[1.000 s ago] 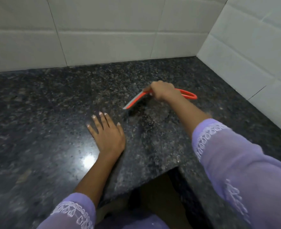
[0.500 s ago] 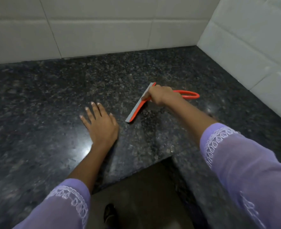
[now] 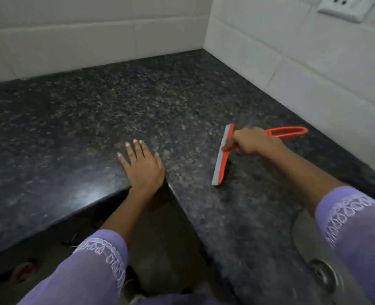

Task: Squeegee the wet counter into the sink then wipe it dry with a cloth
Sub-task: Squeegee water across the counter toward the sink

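Only unlabelled orange squeegee (image 3: 223, 155) in right hand (image 3: 251, 143)

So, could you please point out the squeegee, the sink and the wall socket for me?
squeegee (image 3: 221, 160): head view, on the orange blade holder.
sink (image 3: 301, 236): head view, on the bare steel basin wall.
wall socket (image 3: 334, 6): head view, on its white faceplate.

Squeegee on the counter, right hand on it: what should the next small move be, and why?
Probably draw the squeegee toward the sink at lower right. The right hand grips it with the blade down on the counter, well short of the basin, while the left hand rests flat at the counter's inner corner. No cloth is in view.
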